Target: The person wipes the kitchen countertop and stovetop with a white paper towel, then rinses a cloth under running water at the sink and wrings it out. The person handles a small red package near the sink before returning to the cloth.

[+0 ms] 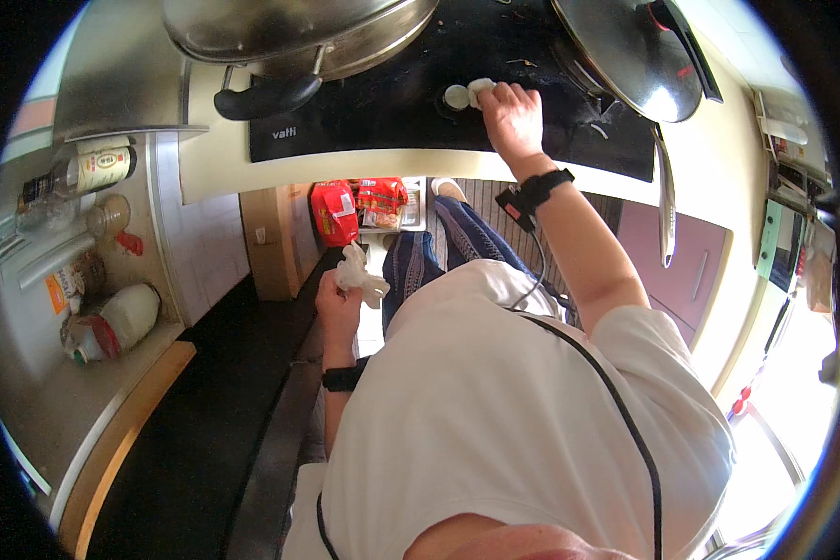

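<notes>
My right hand (511, 115) rests over the black glass cooktop (392, 126), its fingers closed on a wad of white tissue (481, 92). Touching or just beside the wad is a pale round knob (456, 97) on the cooktop; its exact nature is hard to tell. My left hand (339, 308) is held low at my side, below the counter's front edge, and grips a crumpled whitish tissue or thin plastic (361, 275). Both wrists wear black bands.
A large steel pan (301, 35) with a black handle stands at the upper left, and a lidded pan (630, 56) at the upper right. A metal utensil handle (665, 203) overhangs the counter edge. Bottles (105, 168) lie at left. Red packages (334, 212) sit below the counter.
</notes>
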`<state>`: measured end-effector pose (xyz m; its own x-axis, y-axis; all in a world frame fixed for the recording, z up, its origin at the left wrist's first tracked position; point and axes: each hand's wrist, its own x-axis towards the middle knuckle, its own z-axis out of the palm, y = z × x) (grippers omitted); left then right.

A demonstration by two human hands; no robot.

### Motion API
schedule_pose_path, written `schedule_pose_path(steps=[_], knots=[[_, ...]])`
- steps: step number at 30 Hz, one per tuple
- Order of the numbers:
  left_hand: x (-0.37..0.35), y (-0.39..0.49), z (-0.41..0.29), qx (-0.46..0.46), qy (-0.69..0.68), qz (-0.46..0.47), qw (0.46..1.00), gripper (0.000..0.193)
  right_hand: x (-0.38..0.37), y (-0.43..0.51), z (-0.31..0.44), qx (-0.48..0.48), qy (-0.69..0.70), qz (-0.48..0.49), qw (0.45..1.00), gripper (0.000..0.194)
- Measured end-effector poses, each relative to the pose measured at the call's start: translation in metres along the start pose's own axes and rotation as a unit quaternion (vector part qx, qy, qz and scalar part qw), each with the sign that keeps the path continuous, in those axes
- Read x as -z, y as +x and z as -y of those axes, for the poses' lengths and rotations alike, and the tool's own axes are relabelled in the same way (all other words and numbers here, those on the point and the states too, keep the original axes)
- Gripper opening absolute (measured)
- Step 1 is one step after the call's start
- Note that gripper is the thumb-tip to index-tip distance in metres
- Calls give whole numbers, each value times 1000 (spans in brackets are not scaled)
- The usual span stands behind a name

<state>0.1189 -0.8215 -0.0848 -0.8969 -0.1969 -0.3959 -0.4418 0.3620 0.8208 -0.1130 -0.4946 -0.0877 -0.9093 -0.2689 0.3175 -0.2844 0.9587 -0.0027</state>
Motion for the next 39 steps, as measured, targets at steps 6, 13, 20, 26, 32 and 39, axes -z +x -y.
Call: schedule_pose_path(steps=[6,13,20,26,32,39], knots=[[-1,0,-3,21,6,-4,1000,26,-21,84,-37,-74,-40,39,996,13],[-6,-7,9,19,-55,-27,998,26,-3,51,-44,-69,20,169,983,10],[-15,-3,1,7,1,-3,1000,27,-38,116,-63,-69,0,52,996,12],[-19,-4,-3,32,-15,-4,999,30,-8,65,-40,-26,13,190,981,15],[-10,7,-7,20,3,-21,1000,27,-46,144,-61,-76,54,106,990,14],[-14,-6,-7,6,17,-34,999,24,-30,84,-41,-14,79,166,983,10]])
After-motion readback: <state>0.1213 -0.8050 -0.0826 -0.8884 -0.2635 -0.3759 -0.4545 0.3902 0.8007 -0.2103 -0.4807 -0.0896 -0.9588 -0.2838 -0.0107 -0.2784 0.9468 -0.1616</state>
